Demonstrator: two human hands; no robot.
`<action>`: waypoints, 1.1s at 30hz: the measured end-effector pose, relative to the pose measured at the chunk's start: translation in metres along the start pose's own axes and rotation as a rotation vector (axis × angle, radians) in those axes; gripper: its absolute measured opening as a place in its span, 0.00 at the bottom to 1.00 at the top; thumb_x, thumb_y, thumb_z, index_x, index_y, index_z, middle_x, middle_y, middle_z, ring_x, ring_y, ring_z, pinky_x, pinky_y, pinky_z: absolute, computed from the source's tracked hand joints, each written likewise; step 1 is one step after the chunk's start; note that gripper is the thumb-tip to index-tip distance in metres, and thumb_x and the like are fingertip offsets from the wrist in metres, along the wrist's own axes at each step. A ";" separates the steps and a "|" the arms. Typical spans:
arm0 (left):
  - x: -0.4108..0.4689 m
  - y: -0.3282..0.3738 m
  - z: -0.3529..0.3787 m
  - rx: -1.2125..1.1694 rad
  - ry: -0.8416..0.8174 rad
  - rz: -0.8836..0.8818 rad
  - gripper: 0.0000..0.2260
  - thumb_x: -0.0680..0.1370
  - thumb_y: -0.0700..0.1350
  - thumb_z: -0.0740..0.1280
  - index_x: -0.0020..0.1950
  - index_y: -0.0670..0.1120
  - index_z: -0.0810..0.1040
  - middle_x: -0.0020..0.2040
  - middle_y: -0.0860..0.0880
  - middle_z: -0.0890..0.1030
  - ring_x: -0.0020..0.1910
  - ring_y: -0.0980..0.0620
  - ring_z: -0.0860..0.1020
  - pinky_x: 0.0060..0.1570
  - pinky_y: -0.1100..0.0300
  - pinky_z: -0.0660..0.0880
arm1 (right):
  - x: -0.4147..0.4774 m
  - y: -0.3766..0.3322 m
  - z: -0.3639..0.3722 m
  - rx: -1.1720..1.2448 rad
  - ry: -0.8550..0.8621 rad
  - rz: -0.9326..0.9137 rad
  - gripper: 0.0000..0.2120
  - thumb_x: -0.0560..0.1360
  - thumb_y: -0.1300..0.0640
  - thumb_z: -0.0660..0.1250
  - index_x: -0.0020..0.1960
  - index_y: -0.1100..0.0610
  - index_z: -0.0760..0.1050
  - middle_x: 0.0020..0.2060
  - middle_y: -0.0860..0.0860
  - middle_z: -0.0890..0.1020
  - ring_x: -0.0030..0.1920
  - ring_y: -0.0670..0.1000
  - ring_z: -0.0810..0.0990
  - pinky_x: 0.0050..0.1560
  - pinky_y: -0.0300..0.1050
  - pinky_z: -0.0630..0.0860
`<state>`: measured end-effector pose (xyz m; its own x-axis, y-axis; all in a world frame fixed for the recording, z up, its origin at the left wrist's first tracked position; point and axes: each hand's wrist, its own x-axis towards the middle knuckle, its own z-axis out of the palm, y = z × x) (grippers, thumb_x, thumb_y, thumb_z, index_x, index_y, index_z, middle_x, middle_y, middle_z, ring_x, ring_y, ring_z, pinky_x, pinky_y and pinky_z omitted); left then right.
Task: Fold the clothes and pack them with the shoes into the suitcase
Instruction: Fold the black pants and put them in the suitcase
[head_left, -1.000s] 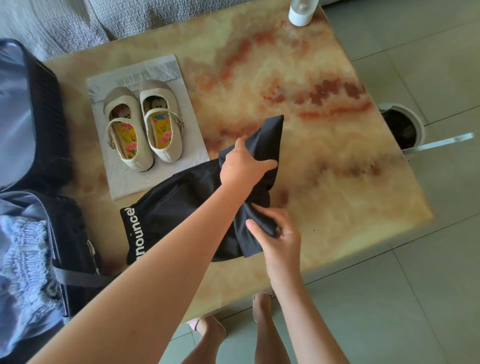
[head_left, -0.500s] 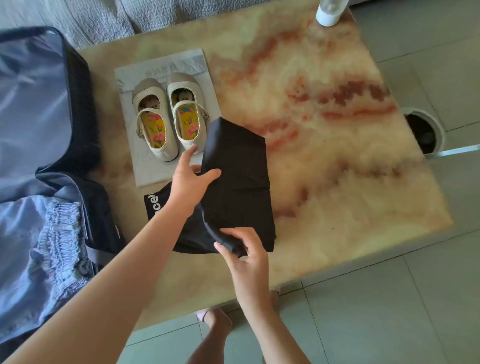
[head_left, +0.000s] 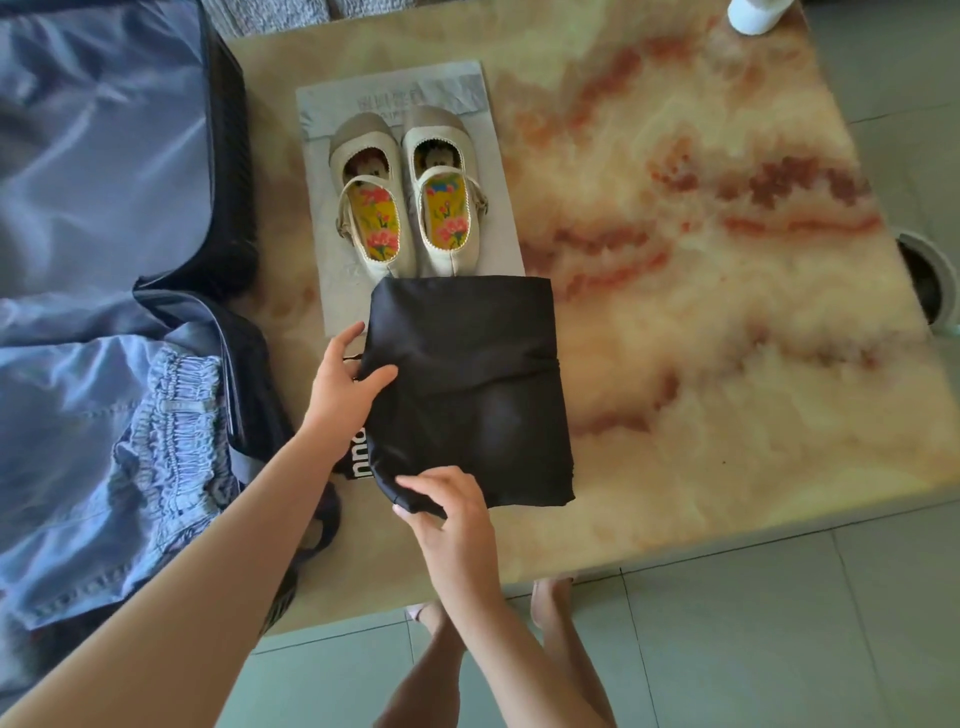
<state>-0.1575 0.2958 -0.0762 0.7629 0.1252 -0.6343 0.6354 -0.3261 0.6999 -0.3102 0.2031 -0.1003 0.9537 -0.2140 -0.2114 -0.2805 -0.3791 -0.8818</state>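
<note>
Folding a black garment (head_left: 467, 384) on the table (head_left: 727, 312), as caught by the head camera, its far edge meeting the heels of the shoes (head_left: 405, 197), the open suitcase (head_left: 228, 156) lying to the left. Pinching the left edge with the left hand (head_left: 345, 382), thumb lying on top, and nipping the near-left corner with the curled fingers of the right hand (head_left: 447, 506). Probably finishing the fold before packing. Worth squaring the loose left edges, tucking in the waistband (head_left: 358, 465) poking out beneath, pressing the bulge flat, then lifting with both hands under the bundle.

Showing white letters (head_left: 362, 457) on that waistband, something like "nn", the rest being hidden. Carrying faint print on the paper (head_left: 332, 291) under the shoes, too blurred for reading. Already holding blue clothes (head_left: 130, 441) inside the suitcase.
</note>
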 end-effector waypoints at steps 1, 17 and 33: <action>0.002 -0.002 -0.002 -0.009 -0.005 0.003 0.27 0.76 0.41 0.69 0.72 0.56 0.64 0.62 0.45 0.78 0.57 0.45 0.79 0.58 0.45 0.76 | 0.000 0.001 0.001 -0.009 -0.002 -0.004 0.11 0.69 0.57 0.73 0.52 0.51 0.82 0.46 0.41 0.78 0.49 0.41 0.73 0.49 0.32 0.72; 0.028 -0.010 -0.012 0.292 0.148 -0.064 0.32 0.74 0.54 0.70 0.74 0.49 0.61 0.70 0.45 0.67 0.68 0.44 0.68 0.66 0.47 0.68 | 0.013 0.011 -0.021 -0.134 0.132 -0.051 0.16 0.72 0.50 0.68 0.59 0.51 0.79 0.59 0.48 0.77 0.60 0.48 0.72 0.62 0.41 0.66; -0.009 -0.041 0.001 0.076 -0.102 -0.538 0.11 0.81 0.40 0.60 0.62 0.37 0.70 0.51 0.37 0.77 0.48 0.39 0.78 0.45 0.41 0.78 | 0.119 0.042 -0.134 0.047 0.229 0.325 0.06 0.71 0.62 0.72 0.46 0.54 0.78 0.40 0.44 0.80 0.43 0.46 0.77 0.47 0.38 0.70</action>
<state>-0.1900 0.3073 -0.0993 0.3151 0.2027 -0.9271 0.9192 -0.3084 0.2450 -0.2234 0.0412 -0.1064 0.7656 -0.5135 -0.3876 -0.5532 -0.2178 -0.8041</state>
